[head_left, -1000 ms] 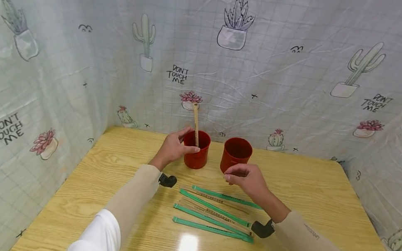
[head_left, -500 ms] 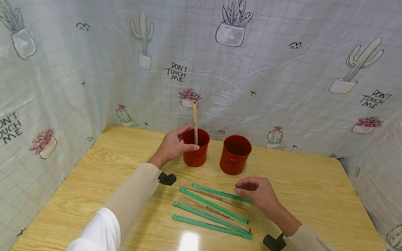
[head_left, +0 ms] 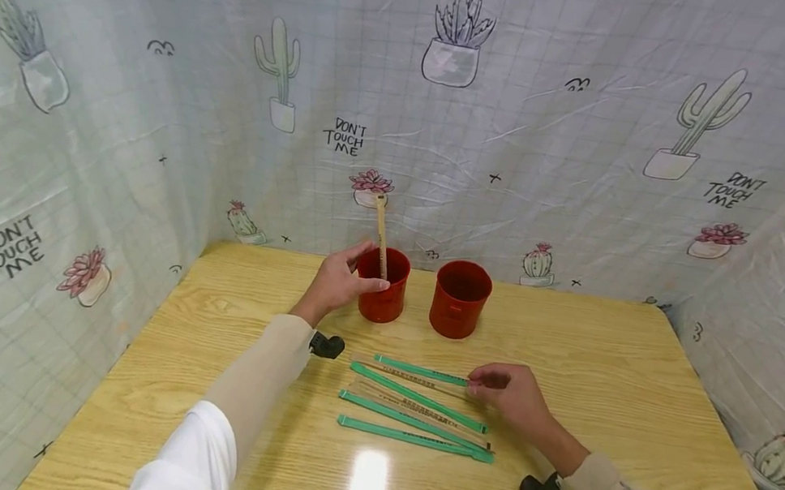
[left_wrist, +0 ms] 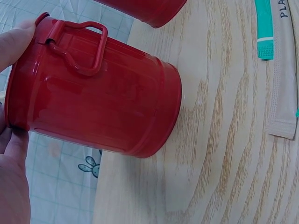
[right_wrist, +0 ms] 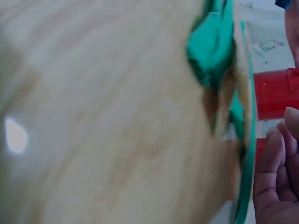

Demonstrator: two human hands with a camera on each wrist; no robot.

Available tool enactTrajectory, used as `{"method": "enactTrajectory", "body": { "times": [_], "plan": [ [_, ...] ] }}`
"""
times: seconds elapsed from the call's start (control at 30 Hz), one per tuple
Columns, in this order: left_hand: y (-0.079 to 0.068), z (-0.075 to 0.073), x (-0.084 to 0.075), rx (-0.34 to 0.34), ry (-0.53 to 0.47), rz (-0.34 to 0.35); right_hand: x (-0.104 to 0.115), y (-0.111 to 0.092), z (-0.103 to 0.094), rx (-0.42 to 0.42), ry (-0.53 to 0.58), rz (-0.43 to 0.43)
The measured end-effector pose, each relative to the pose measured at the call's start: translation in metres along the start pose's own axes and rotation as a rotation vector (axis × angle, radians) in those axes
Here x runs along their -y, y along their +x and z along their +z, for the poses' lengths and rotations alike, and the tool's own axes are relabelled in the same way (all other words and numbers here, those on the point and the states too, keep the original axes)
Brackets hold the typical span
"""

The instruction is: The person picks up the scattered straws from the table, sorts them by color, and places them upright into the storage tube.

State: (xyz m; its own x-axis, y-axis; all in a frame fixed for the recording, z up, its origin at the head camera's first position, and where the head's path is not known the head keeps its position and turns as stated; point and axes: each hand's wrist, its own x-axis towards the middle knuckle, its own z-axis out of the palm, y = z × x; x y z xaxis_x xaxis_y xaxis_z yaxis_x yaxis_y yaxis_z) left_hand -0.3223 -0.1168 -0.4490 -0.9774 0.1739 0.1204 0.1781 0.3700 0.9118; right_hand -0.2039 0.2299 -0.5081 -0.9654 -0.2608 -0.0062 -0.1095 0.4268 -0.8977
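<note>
My left hand grips the rim of the left red pail, fingers behind it and thumb in front. One slim beige paper packet stands tilted in that pail. The pail's side shows a wire handle in the left wrist view. My right hand is low over the table, fingers bent, fingertips right at the farthest green packet, covering its right end. In the right wrist view a green strip runs beside the fingers, and a gap shows between thumb and fingers.
A second red pail stands to the right of the first. Several more green and beige packets, such as the nearest green one, lie fanned on the wooden table. A cactus-print curtain hangs behind and at both sides.
My right hand has moved away from the right pail, rightward and toward me, down to the far green packet's right end. My left hand has stayed on the left pail's rim.
</note>
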Motion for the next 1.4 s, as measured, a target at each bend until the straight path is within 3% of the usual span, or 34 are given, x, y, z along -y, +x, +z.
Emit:
{"method": "enactTrajectory", "body": {
  "times": [0.57,0.93,1.17,1.4],
  "plan": [
    [0.002,0.000,0.000,0.007,-0.011,0.009,-0.011,0.008,0.009,0.013,-0.137,-0.051],
    [0.001,0.000,0.001,-0.001,-0.006,0.015,-0.006,0.009,0.014,0.059,-0.225,-0.078],
    [0.000,0.000,0.001,0.003,-0.008,0.017,-0.004,0.010,0.014,0.157,-0.376,-0.183],
    [0.000,0.000,0.000,0.004,-0.008,0.015,-0.004,0.011,0.012,0.233,-0.449,-0.221]
  ]
}}
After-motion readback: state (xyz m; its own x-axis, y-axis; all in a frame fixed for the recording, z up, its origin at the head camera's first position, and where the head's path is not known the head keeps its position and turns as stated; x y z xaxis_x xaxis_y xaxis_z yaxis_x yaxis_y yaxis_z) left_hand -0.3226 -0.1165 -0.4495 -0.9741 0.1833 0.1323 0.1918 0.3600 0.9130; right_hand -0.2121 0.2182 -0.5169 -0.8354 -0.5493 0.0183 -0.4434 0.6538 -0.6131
